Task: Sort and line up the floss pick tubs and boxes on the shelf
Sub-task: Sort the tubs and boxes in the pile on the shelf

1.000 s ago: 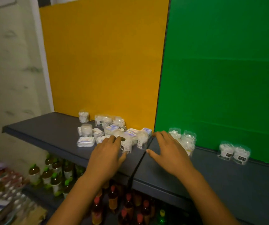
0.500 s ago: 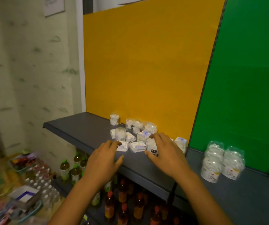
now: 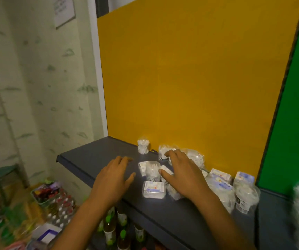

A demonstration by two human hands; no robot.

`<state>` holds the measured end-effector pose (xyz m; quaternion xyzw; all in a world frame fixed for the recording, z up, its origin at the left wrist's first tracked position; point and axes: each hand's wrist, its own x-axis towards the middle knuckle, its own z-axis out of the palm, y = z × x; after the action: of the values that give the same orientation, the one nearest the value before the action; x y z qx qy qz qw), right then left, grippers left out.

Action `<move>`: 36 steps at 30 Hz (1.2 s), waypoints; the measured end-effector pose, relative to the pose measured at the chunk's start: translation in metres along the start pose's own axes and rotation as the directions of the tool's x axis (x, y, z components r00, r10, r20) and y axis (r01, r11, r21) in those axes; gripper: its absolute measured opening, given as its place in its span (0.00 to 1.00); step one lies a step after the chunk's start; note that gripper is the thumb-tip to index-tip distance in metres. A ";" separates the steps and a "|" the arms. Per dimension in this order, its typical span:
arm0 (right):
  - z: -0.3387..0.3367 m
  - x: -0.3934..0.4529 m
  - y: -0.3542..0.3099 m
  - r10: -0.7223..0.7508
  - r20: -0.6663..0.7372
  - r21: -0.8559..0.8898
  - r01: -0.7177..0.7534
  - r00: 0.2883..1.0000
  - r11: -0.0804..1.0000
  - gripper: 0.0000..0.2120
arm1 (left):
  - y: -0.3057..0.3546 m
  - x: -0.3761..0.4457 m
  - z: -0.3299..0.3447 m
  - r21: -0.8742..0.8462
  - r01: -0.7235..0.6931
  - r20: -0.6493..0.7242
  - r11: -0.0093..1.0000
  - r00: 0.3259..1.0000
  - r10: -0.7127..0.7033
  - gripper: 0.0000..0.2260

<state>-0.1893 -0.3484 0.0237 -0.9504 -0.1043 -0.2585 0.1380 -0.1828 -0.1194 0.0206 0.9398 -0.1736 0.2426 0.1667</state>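
Floss tubs and boxes jumbled on the shelf (image 3: pixel 94 157)

An upright tub (image 3: pixel 152 170) stands between the left hand (image 3: pixel 113 179) and right hand (image 3: pixel 183 175), both spread, holding nothing; a careless sweep could likely topple it onto the flat box (image 3: pixel 153 189) just before it.

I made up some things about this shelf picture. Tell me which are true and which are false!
1. The wall panel behind the small tubs is yellow. True.
2. The left hand is holding a box. False: its fingers are spread and it holds nothing.
3. A flat box lies near the front of the shelf, between the two hands. True.
4. Bottles stand on top of the grey shelf. False: they are below it.
5. The right hand is closed in a fist. False: its fingers are spread over the tubs and boxes.
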 end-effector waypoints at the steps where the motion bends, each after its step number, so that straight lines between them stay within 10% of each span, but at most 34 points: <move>1: 0.006 0.008 0.004 0.004 0.005 0.004 -0.004 1.000 1.000 0.25 | -0.004 0.008 0.005 -0.013 -0.008 0.001 1.000 1.000 0.008 0.20; 16: 0.034 0.034 0.029 0.224 0.035 -0.102 -0.220 0.974 0.970 0.24 | -0.024 0.066 0.088 -0.325 -0.090 0.213 0.941 0.963 0.166 0.20; 36: 0.065 0.022 0.000 0.403 0.018 -0.212 -0.390 0.915 0.896 0.22 | -0.038 0.098 0.132 -0.663 -0.055 0.129 0.747 0.974 0.187 0.26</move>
<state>-0.1404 -0.3245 -0.0186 -0.9682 0.1144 -0.2049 0.0865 -0.0338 -0.1624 -0.0470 0.8269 -0.3231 0.0876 0.4518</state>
